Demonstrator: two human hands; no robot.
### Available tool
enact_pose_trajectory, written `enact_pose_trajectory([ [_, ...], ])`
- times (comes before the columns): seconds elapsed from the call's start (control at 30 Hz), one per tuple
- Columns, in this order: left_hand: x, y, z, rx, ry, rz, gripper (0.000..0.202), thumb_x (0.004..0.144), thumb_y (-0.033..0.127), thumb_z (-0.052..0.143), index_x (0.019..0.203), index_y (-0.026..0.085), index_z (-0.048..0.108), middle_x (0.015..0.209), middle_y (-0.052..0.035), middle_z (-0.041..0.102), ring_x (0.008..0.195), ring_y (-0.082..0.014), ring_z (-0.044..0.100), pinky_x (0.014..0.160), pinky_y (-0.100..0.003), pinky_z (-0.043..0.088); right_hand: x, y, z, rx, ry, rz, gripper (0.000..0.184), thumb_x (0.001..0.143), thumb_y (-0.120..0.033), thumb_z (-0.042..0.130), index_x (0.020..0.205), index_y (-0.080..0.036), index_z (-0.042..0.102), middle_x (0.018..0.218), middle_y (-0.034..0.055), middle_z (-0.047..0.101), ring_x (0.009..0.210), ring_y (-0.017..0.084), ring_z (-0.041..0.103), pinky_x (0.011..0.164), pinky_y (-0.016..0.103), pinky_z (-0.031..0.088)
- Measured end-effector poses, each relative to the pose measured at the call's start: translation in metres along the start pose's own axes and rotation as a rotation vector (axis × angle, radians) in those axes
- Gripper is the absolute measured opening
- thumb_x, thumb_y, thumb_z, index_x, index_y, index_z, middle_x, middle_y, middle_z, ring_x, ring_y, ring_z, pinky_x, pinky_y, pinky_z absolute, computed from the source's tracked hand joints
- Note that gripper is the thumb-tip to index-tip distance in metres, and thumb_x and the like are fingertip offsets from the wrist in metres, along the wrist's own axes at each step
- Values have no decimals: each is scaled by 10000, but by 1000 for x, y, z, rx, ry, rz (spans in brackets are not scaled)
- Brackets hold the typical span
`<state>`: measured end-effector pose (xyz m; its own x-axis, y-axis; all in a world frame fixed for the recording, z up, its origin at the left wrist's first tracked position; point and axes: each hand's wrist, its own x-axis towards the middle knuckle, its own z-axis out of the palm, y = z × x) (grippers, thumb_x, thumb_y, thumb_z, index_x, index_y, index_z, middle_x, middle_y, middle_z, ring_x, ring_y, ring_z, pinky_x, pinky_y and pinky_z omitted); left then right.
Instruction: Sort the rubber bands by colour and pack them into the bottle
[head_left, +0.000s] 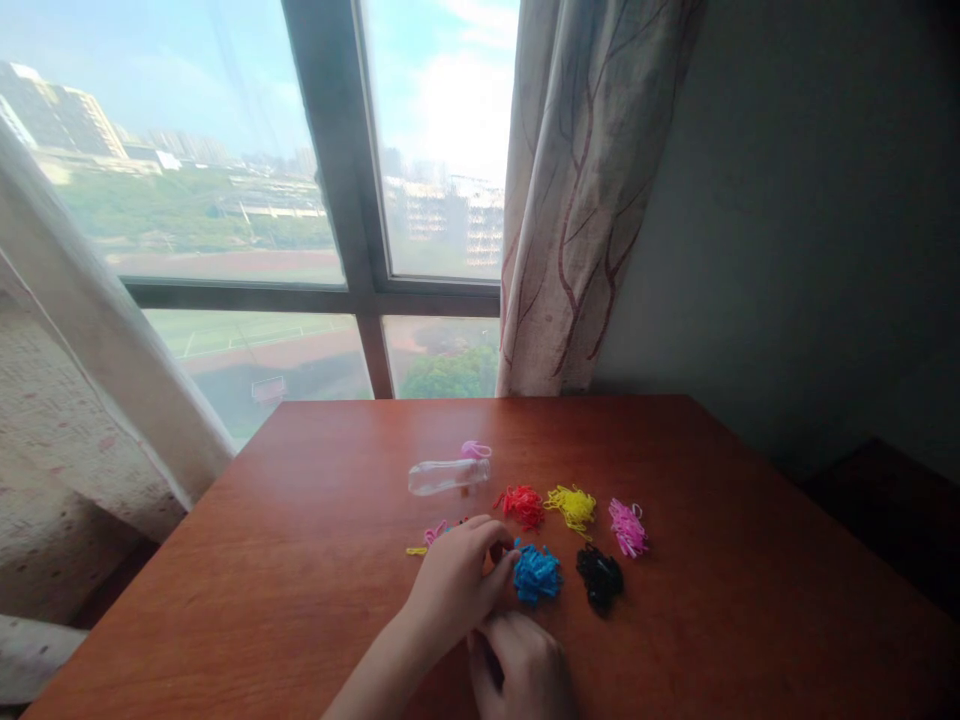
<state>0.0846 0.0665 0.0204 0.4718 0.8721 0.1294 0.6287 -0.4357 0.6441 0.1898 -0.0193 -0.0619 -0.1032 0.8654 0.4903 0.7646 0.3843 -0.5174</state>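
My left hand [463, 562] reaches over the table with its fingers curled. Its thumb and index fingertips come close together at the left edge of a pile of small blue pieces [537, 574]; whether they pinch a piece I cannot make out. Just below, my right hand [523, 662] is curled in, and its fingertips are mostly hidden. Partly behind my left hand lie mixed small loops, among them a pink one [434, 533] and a yellow one [415, 551]. Black pieces [600, 578] form a heap right of the blue pile.
Farther back are heaps of red [521, 507], yellow [572, 508] and pink [628, 527] loop-like pieces. A clear bottle [442, 477] lies on its side, with a pink looped piece [474, 450] behind it. The brown table [300, 560] stands against a window and curtain [577, 200].
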Motion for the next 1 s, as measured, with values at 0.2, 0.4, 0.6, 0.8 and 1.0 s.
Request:
enact_pose_trajectory([
  [0.2, -27, -26, -18, 1, 125, -8, 192, 913, 238, 495, 812, 183, 649, 740, -18, 639, 651, -136, 556, 613, -229, 405, 6, -4, -5, 12, 17, 75, 260, 927, -178, 380, 827, -247, 611, 695, 3, 665, 632, 163, 649, 583, 246, 379],
  [0.4, -57, -49, -22, 56, 150, -26, 169, 920, 234, 499, 827, 195, 635, 727, -3, 639, 619, -126, 564, 599, -215, 417, 5, -4, -2, -24, 52, 77, 369, 1007, -295, 299, 840, -251, 626, 670, 7, 655, 612, 158, 645, 582, 238, 392],
  [0.6, -77, -58, -27, 59, 167, -44, 171, 927, 245, 504, 825, 216, 638, 759, 2, 673, 661, -134, 618, 633, -209, 455, 4, -3, 2, -95, 47, 118, 358, 1012, -326, 316, 826, -252, 612, 654, 2, 648, 593, 162, 648, 571, 258, 376],
  [0.8, -81, -58, -24, 102, 137, -81, 168, 914, 219, 503, 821, 215, 643, 759, -2, 677, 663, -142, 626, 632, -220, 467, 15, -18, 8, -231, -32, 252, 95, 873, -318, 624, 821, -254, 578, 698, -7, 676, 645, 201, 682, 563, 274, 383],
  [1.0, -80, -56, -21, 108, 121, -107, 151, 889, 193, 518, 850, 232, 660, 831, -9, 709, 746, -161, 667, 684, -228, 489, 30, -28, 14, -286, -74, 299, 115, 835, -276, 684, 843, -261, 570, 761, -12, 706, 703, 218, 712, 544, 270, 381],
])
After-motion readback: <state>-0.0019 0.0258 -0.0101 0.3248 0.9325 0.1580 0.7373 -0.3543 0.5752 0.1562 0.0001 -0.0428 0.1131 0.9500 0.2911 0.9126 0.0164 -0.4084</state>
